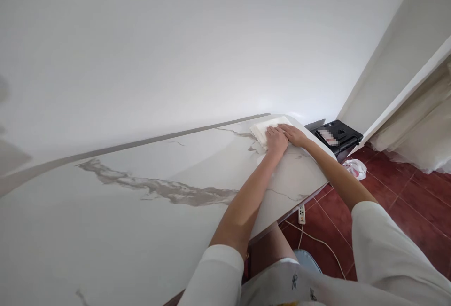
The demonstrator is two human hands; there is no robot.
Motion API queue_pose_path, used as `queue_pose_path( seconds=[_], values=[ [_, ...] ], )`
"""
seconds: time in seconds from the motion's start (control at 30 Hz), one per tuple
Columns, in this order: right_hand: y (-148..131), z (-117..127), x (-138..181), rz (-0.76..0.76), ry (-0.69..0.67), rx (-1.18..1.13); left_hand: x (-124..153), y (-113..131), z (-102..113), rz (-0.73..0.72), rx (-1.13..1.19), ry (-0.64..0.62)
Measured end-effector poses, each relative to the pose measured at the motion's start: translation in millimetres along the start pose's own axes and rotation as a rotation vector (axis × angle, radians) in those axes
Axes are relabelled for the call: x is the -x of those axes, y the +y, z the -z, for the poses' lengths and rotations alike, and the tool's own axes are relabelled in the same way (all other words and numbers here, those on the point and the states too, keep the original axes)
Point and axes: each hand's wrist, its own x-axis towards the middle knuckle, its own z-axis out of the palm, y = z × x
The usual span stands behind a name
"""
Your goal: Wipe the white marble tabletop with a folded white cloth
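Observation:
A folded cream-white cloth (pixel 260 130) lies on the marble-patterned tabletop (pixel 207 165), near its far right corner. My left hand (pixel 276 140) rests flat on the cloth's right part, fingers stretched forward. Beside it, my right hand (pixel 293 135) reaches in from the right with its fingers extended to the left, touching the cloth and the fingers of my left hand. Both palms face down, and their undersides are hidden. The cloth's edge nearest the wall shows past my fingers.
A white wall (pixel 197 52) runs behind the table. Right of the table's end sits a black case (pixel 340 137), with a white plastic bag (pixel 355 168) below it. A power strip (pixel 301 214) and its cord lie by the red tiled floor (pixel 405 202). Pale curtains (pixel 419 127) hang at right.

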Motion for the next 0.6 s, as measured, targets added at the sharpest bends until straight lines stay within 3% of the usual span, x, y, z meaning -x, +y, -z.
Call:
queue_pose_path(
  seconds=[0.27, 0.6],
  values=[
    [10, -6, -39, -0.051, -0.006, -0.026, -35, -12, -5, 0.035, -0.003, 0.012],
    [30, -10, -67, -0.069, 0.001, -0.101, -60, -14, -14, 0.056, 0.001, 0.048]
  ],
)
